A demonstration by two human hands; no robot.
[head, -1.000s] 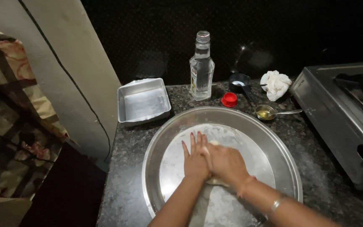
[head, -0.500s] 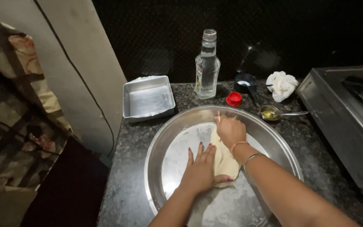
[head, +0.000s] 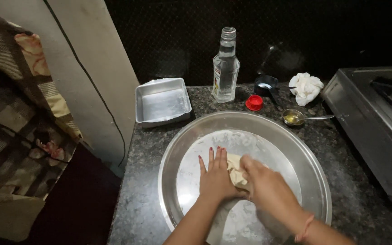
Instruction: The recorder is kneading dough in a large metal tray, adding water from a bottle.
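From the head view, both hands work a lump of pale dough (head: 236,169) that lies near the middle of a wide round steel tray (head: 205,131) on the dark speckled counter (head: 150,149). The left hand (head: 215,178) is spread flat, fingers together and pointing away from the person, its palm pressing on the tray and the dough's left edge; it grips nothing. The right hand (head: 268,186) is curled over the dough from the right and nearer side, fingers bent down onto it; whether they actually clutch the dough cannot be told, since the hand hides most of it. The dough shows only as a strip between the two hands, its long axis running roughly away from the person. Both hands touch it, so neither is nearer.

Beyond the tray's far rim stand a clear glass bottle (head: 226,68) with its red cap (head: 254,103) lying off beside it, a small dark cup (head: 266,85), a crumpled white cloth (head: 306,87) and a spoon (head: 296,118) holding yellowish liquid. A rectangular metal pan (head: 162,100) sits at the far left, a steel stove (head: 368,122) to the right. Nothing lies inside the tray besides the dough and a floury smear.
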